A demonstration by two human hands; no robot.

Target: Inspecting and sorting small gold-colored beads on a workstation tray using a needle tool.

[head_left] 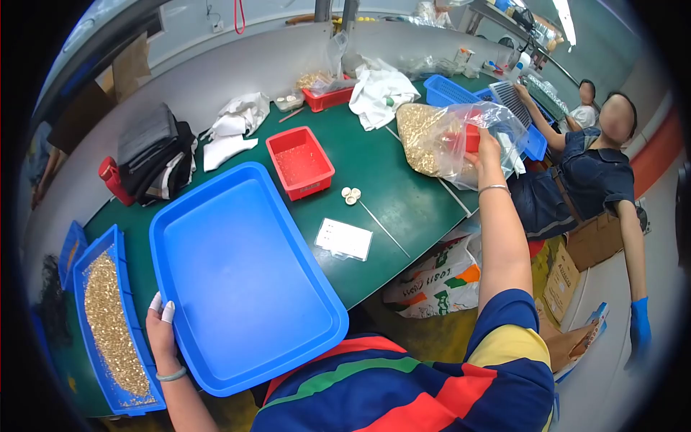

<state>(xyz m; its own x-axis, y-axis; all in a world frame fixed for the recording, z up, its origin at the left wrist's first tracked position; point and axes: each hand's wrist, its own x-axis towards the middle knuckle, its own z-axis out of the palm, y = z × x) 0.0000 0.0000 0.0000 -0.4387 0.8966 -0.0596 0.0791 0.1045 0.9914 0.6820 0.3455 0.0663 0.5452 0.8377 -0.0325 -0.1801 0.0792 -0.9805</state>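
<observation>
My left hand (161,327), with white covers on its fingertips, grips the left rim of a large, shallow blue tray (248,288). The tray's inside is bare, and its near end reaches over the table edge against my body. My right hand (486,151) reaches far right to a clear plastic bag (453,162) full of small gold-coloured pieces (421,137). Its fingers are closed on a small red container (472,137) at the bag's mouth. The clear film partly covers the container, so its full shape is hidden.
A blue bin of gold pieces (108,324) stands left. Beyond the tray are a red bin (299,162), small round pieces (350,194), a white card (344,239), a thin stick (385,230) and dark folded cloths (155,147). A co-worker (590,173) stands right, near blue baskets (450,91).
</observation>
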